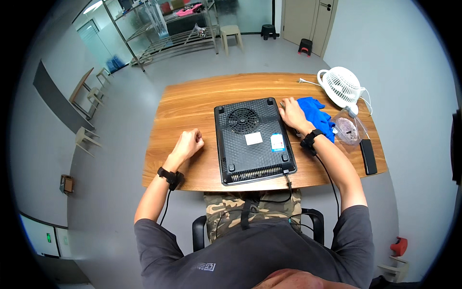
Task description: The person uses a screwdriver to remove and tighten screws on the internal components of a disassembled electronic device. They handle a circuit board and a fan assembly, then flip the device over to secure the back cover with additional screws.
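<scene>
An induction cooktop (260,144) lies upside down on the wooden table, its black underside up, with a round fan vent, two labels and a cord at the near edge. My left hand (189,143) rests on the table to its left, apart from it, curled into a fist with nothing showing in it. Just beyond the cooktop's right side, my right hand (292,113) is down on the table with its fingers bent together. Something small and greyish shows at those fingertips, too little to name. A crumpled blue cloth (315,115) lies against my right hand and wrist.
On the table's right side are a white fan (340,86) with a cord, a clear plastic container (347,129) and a black oblong object (368,157). Cables trail from both wristbands. Beyond the table stand a metal rack (168,41) and several stools.
</scene>
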The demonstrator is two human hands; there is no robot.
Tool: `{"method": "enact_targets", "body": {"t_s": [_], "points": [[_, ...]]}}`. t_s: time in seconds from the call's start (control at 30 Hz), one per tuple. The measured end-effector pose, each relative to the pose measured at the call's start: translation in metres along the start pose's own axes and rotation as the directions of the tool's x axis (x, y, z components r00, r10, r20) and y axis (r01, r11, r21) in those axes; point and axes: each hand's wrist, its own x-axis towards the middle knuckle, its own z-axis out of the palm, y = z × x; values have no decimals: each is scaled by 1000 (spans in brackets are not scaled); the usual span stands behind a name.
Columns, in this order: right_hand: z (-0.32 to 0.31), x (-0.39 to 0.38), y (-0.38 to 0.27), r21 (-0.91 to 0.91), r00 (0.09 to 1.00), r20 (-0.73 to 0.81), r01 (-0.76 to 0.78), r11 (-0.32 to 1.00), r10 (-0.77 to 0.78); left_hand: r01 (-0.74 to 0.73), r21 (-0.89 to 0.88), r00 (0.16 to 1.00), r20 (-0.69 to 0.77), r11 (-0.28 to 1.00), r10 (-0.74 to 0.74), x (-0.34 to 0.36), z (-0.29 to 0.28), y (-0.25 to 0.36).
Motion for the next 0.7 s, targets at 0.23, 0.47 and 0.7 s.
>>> {"method": "enact_targets", "body": {"t_s": [0.23,0.47,0.7], "points": [[-20,-36,8,-314,974,178,-81,946,142,-39,-94,999,-2,995,39,14,10,38],[-9,-58,31,-313,990,138,14,950,31,-21,-234,999,31,972,29,10,14,64],[-91,-41,-4,98,989,-41,146,984,-142,-34,-293,963,245,956,110,-21,8,62]]}}
